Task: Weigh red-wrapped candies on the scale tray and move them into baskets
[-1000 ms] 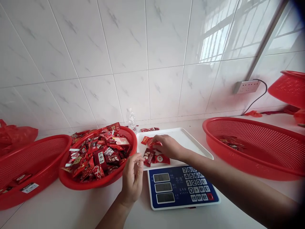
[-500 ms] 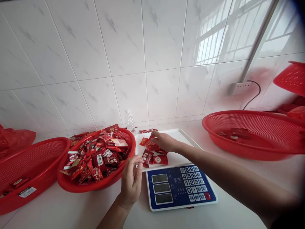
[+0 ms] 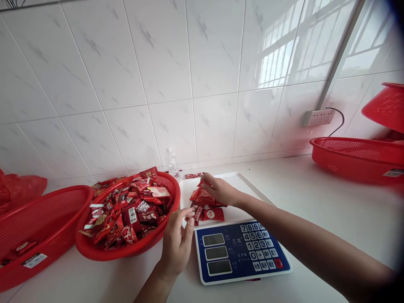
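Several red candy packets (image 3: 213,214) lie on the white tray (image 3: 249,189) of a scale with a blue keypad panel (image 3: 235,252). My right hand (image 3: 221,190) reaches over the tray from the right, its fingers curled down on the packets; what the fingertips pinch is partly hidden. At the tray's front left corner is my left hand (image 3: 177,240), thumb and forefinger bent close to each other beside a dark red packet (image 3: 197,211). Left of it, a red basket (image 3: 126,252) is heaped with wrapped packets (image 3: 131,214).
Another red basket (image 3: 63,202) with a few packets stands at the far left, near a red plastic bag (image 3: 23,187). A clear bottle (image 3: 172,163) is by the tiled wall. Red baskets (image 3: 353,162) stand at the right, below a power strip (image 3: 318,117).
The right-hand basket has moved away to the right and back. My left hand's fingertips have drawn closer together near the dark red packet. My right hand stays over the packets.
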`<state>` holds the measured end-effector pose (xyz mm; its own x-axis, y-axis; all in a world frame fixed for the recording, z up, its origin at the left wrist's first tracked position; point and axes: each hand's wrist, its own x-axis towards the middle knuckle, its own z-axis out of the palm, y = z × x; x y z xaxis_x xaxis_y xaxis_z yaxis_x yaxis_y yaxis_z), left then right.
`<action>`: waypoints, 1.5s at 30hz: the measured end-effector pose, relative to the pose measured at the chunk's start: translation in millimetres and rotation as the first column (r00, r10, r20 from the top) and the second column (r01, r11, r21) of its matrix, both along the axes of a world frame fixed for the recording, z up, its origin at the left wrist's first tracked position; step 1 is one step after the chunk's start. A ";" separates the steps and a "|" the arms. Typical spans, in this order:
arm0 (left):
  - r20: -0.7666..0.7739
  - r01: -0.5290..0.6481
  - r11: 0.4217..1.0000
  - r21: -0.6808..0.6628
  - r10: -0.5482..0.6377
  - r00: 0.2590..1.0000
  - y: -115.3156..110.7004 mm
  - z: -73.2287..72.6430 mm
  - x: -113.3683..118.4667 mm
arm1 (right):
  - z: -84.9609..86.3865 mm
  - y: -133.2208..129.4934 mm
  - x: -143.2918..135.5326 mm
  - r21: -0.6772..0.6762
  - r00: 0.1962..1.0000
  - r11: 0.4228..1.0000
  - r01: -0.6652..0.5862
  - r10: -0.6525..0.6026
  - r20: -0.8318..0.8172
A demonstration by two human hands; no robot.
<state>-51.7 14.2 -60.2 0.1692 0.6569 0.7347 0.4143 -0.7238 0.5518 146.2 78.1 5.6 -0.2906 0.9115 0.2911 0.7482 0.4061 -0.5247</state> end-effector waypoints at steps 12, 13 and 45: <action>0.134 0.395 0.881 -0.261 -0.372 0.918 -21.7 1.0 7.5 | -23.9 -100.4 -12.5 0.222 0.931 0.933 -0.284 0.323 -0.167; 0.159 0.405 0.870 -0.282 -0.374 0.914 -21.4 0.7 8.5 | -26.2 -103.1 -15.6 0.196 0.935 0.936 -0.293 0.324 -0.147; 0.499 0.212 0.915 -0.345 -0.013 0.867 -5.3 -2.3 0.2 | -2.8 -7.6 42.6 0.268 0.972 0.958 0.100 -0.151 0.179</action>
